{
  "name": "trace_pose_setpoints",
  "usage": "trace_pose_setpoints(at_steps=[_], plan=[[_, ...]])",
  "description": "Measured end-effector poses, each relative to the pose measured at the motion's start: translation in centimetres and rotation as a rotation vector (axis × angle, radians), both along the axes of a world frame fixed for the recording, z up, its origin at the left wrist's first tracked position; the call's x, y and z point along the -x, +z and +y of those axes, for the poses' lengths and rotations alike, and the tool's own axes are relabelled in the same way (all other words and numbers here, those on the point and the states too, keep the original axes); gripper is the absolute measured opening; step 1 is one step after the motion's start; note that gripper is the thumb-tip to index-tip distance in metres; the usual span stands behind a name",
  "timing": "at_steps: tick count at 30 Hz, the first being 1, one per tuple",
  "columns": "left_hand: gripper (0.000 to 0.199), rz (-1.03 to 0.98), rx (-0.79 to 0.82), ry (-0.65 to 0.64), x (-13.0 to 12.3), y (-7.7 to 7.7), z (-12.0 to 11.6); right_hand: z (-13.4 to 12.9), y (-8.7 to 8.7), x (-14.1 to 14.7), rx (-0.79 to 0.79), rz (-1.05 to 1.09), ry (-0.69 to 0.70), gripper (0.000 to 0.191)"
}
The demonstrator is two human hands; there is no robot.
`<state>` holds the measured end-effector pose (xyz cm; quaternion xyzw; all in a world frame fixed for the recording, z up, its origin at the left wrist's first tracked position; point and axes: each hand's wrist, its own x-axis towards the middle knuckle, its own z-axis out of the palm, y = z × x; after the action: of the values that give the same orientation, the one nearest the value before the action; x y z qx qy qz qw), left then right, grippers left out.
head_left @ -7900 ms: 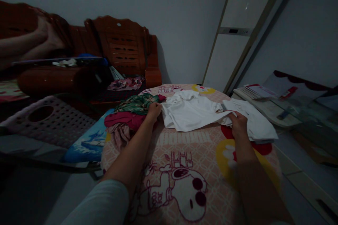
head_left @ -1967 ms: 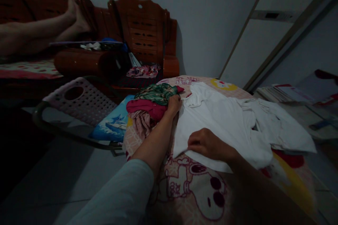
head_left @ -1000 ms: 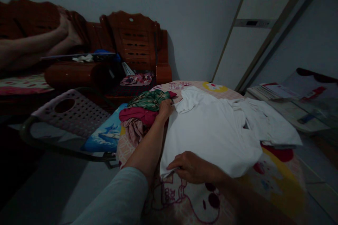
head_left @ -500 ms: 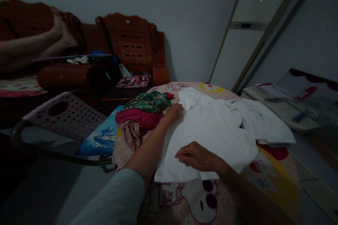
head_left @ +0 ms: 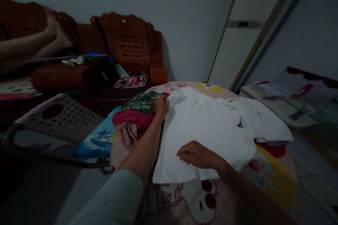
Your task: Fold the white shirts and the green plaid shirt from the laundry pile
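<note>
A white shirt [head_left: 203,123] lies spread over a table with a pink patterned cover [head_left: 124,153]. At the shirt's upper left edge, my left hand [head_left: 161,107] is closed on the white cloth, beside a green patterned cloth [head_left: 139,101] and a magenta cloth [head_left: 133,117]. Over the lower middle of the shirt is my right hand [head_left: 194,154], its fingers curled together; whether they pinch any cloth is hidden. Folded white clothes [head_left: 266,119] lie to the right of the shirt.
Left of the table stands a woven chair [head_left: 63,119] with a blue cushion [head_left: 96,137]. Behind are wooden seats [head_left: 126,42] and a person's bare legs [head_left: 34,44]. Papers [head_left: 260,91] lie on a side surface at right.
My left hand has moved left, drawing the shirt's upper left edge outward toward the coloured cloths. My right hand has stayed nearly in place. The view has shifted slightly.
</note>
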<state>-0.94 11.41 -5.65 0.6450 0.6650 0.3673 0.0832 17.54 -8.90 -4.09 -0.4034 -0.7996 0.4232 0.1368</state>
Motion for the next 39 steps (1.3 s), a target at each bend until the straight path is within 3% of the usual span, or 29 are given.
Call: trace_pose_setpoints(at_steps=[4, 8, 10, 13, 16, 18, 23, 27, 31, 39], plan=[[0.023, -0.142, -0.021, 0.055, 0.4, 0.3, -0.1, 0.1, 0.0, -0.2, -0.021, 0.009, 0.034, 0.024], [0.035, -0.159, -0.231, 0.065, 0.7, 1.0, -0.1, 0.1, 0.0, -0.2, -0.031, 0.009, 0.076, 0.023], [0.036, -0.098, -0.285, -0.037, 0.3, 1.3, -0.1, 0.2, 0.0, -0.2, -0.034, 0.001, 0.071, 0.024], [0.03, 0.019, -0.171, -0.356, -0.9, 1.1, -0.2, 0.2, 0.5, -0.5, -0.078, -0.038, 0.057, 0.024], [0.033, 0.194, -0.026, -0.618, -2.2, -0.3, -0.2, 0.2, 1.5, -1.3, -0.17, -0.116, -0.053, 0.025], [0.042, 0.365, 0.059, -0.675, -2.7, -1.6, -0.2, 0.2, 2.2, -2.0, -0.212, -0.151, -0.13, 0.028], [0.051, 0.655, 0.161, -0.595, -2.9, -3.5, -0.1, 1.1, 2.6, -4.0, -0.314, -0.203, -0.215, 0.027], [0.055, 0.688, 0.182, -0.54, -2.8, -3.2, -0.6, 2.6, 1.3, -6.1, -0.402, -0.369, -0.385, 0.028], [0.057, 0.692, 0.205, -0.534, -2.8, -2.9, -1.0, 4.3, -0.5, -7.6, -0.358, -0.485, -0.505, 0.027], [0.053, 0.663, 0.173, -0.543, -2.6, -3.0, -0.9, 5.7, -2.2, -7.7, -0.275, -0.299, -0.666, 0.019]])
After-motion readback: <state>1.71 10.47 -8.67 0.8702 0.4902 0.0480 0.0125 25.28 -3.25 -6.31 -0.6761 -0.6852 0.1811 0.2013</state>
